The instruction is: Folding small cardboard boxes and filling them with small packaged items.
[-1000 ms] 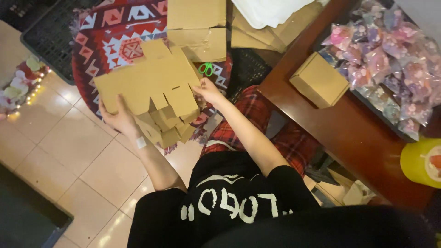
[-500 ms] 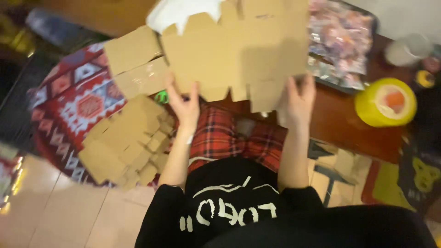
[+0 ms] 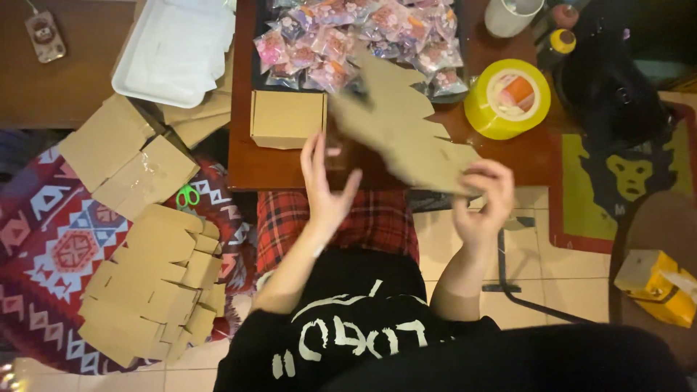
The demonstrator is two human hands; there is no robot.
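A flat die-cut cardboard box blank (image 3: 401,131) hangs tilted over the front edge of the dark wooden table (image 3: 243,156). My right hand (image 3: 482,203) pinches its lower right corner. My left hand (image 3: 324,187) is open with fingers spread just left of the blank, not clearly touching it. A folded brown box (image 3: 287,118) stands on the table beside my left hand. A stack of flat blanks (image 3: 152,279) lies on the patterned rug (image 3: 43,239) at my lower left.
On the table are a tray of pink and purple packets (image 3: 341,40), a yellow tape roll (image 3: 507,98), a white cup (image 3: 510,13). A white tray (image 3: 174,51), larger cardboard pieces (image 3: 127,160), green scissors (image 3: 187,196) lie left. A yellow box (image 3: 657,283) sits right.
The view swung from the floor stack to the table. One blank was lifted off the stack with both hands; now only my right hand grips it and my left has let go.
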